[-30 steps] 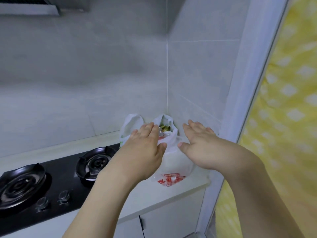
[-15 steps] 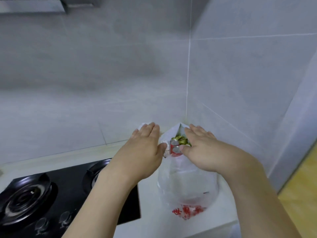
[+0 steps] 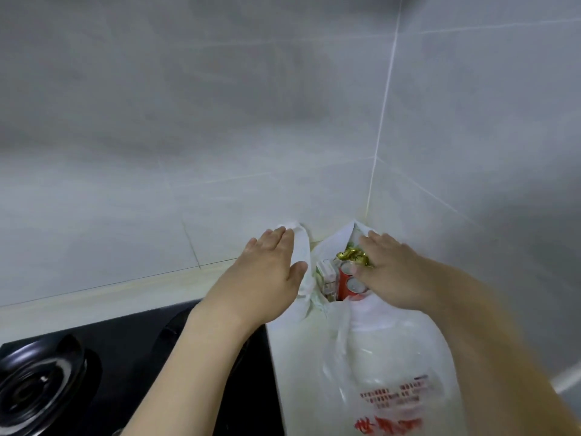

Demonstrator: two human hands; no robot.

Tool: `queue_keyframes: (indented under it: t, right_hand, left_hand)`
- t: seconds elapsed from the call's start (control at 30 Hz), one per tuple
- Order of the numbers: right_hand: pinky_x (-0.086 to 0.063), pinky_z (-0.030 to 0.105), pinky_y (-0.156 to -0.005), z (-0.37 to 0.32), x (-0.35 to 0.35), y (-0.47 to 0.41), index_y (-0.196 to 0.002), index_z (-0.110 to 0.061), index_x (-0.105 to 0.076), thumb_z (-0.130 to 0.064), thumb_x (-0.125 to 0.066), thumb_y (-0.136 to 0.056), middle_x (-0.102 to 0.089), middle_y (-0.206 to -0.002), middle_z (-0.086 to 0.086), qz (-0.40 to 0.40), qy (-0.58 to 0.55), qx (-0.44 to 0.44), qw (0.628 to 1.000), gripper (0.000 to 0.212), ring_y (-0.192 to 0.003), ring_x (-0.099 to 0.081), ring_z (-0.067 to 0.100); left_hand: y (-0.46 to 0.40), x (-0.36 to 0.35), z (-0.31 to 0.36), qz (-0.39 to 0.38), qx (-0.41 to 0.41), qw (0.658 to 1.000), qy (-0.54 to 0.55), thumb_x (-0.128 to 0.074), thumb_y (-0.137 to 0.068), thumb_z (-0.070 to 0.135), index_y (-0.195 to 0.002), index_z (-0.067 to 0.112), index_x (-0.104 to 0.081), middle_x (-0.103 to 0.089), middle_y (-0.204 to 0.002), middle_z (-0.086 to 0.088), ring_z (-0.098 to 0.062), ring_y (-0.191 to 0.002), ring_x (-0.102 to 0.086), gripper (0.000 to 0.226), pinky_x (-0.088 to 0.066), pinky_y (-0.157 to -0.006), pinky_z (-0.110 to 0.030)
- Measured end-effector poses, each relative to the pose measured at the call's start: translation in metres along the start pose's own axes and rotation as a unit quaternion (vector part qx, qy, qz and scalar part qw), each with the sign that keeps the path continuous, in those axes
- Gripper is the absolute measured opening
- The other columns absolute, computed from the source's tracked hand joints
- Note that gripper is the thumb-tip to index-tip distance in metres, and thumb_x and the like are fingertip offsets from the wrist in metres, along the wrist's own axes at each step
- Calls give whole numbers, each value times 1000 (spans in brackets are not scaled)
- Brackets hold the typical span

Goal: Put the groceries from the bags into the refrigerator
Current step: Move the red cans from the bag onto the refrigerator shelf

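A white plastic grocery bag with red print stands on the counter in the wall corner. Its mouth gapes and shows a red drink can, a small white carton and gold-wrapped items. My left hand lies flat against the bag's left handle, fingers straight, pushing it aside. My right hand reaches into the bag's mouth on the right, with its thumb at the red can and its fingers over the gold-wrapped items. Whether it holds anything is hidden.
A black gas hob with a round burner sits left of the bag. The pale counter runs along grey tiled walls that meet in a corner just behind the bag.
The view has come closer to the bag. My left hand has spread the left handle outward and my right hand has moved into the bag's mouth onto the can and gold items.
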State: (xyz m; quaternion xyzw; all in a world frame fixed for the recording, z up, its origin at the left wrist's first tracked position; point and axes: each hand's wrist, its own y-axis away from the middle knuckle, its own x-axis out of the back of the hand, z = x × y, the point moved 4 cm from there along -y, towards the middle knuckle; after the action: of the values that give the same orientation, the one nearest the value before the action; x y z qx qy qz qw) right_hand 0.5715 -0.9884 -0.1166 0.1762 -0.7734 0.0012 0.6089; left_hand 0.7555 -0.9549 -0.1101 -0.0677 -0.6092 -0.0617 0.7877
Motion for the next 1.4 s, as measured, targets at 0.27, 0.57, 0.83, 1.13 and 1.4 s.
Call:
queue_keyframes:
  t: [0.27, 0.57, 0.83, 1.13, 1.4]
  right_hand:
    - [-8, 37, -121, 55, -36, -71, -156, -12, -3, -40, -30, -104, 2, -165, 4, -80, -13, -49, 995, 65, -151, 0, 21]
    - [-47, 34, -91, 114, -86, -151, -129, -22, -48, -55, -47, -84, -53, -131, 4, -107, -85, -143, 980, 56, -112, -54, 24]
    - [-43, 31, -82, 128, -140, -208, -125, -18, -43, -68, -62, -74, -56, -121, 1, -116, -49, -180, 976, 74, -112, -56, 22]
    - [-46, 26, -76, 137, -178, -228, -119, -16, -46, -62, -62, -77, -62, -112, -1, -92, 1, -153, 984, 65, -103, -62, 18]
    - [-50, 28, -77, 144, -185, -224, -116, -21, -46, -67, -62, -72, -59, -112, -6, -19, -50, -108, 993, 65, -103, -60, 15]
  left_hand:
    - [-69, -37, -11, -50, 8, 998, 31, -31, -107, 40, -159, 18, -6, -4, -166, 4, -14, -152, -1, 62, 0, -118, -24]
    - [-173, -111, -24, -128, -19, 991, 25, -46, -103, 35, -156, 20, -24, -26, -161, 4, -16, -147, -22, 60, -12, -120, -30]
    - [-265, -200, -39, -183, -69, 981, 11, -63, -92, 39, -154, 24, -29, -29, -159, -2, -19, -148, -20, 72, -6, -122, -39]
    - [-299, -265, -40, -238, -135, 962, -11, -69, -83, 48, -153, 36, -28, -21, -162, 6, -17, -153, 0, 82, 8, -123, -46]
    - [-303, -278, -41, -224, -130, 964, 57, -77, -75, 51, -144, 42, -40, -34, -152, 17, -12, -152, -6, 78, 21, -114, -59]
